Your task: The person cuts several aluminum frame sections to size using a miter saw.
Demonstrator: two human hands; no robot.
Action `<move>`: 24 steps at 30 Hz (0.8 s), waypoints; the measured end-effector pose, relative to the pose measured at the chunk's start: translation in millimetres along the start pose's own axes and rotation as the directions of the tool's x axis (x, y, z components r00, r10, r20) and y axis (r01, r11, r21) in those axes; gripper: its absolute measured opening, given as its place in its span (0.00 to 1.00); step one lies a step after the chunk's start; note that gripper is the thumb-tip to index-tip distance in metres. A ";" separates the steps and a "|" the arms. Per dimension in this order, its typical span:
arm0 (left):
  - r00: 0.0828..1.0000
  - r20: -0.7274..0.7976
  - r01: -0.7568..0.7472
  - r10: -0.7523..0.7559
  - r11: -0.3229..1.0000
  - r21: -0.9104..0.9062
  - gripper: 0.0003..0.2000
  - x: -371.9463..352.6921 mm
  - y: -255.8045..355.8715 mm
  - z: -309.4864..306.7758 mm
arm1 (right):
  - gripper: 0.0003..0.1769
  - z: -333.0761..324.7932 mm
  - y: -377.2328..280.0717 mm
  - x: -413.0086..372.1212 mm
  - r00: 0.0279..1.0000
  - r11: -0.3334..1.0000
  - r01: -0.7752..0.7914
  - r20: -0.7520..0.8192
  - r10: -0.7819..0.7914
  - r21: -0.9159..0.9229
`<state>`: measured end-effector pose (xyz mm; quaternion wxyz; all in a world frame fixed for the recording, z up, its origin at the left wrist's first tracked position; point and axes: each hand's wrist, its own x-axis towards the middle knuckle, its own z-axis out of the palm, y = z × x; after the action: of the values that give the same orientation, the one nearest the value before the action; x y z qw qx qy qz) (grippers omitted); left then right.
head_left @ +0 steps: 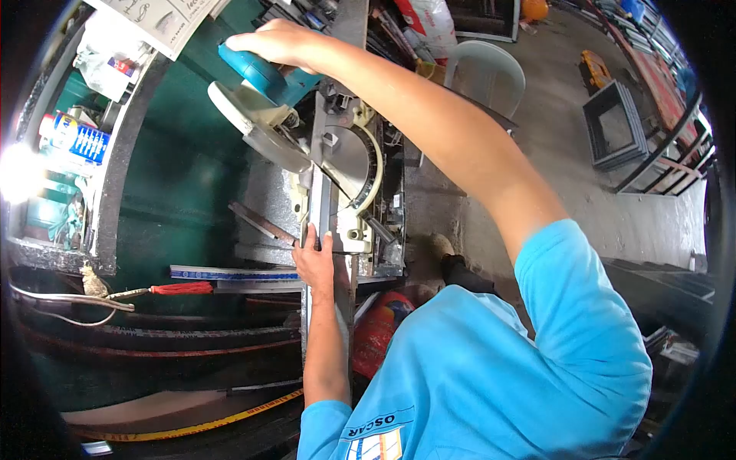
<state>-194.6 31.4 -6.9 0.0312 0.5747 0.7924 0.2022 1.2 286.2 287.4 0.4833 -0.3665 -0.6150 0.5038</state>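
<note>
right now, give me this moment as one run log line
right grip: closed on teal handle | left grip: on metal profile | tool: miter saw, profile on its bed

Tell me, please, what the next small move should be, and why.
I'd probably ease the rounded teal plastic saw handle slightly downward, since the right hand grips it and the left hand lies on the long grey metal bar across the cream-coloured saw base.
</note>
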 end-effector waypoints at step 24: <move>0.999 -0.028 0.019 -0.019 1.000 -0.010 0.27 1.6 2.4 2.2 | 0.16 -73.7 335.5 -88.9 0.768 0.908 -0.311 -0.637 0.067 -0.280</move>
<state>-192.4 34.2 -7.7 0.0249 0.5642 0.7971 0.2138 83.7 297.4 -57.5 0.5241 -0.6553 -0.4669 0.2792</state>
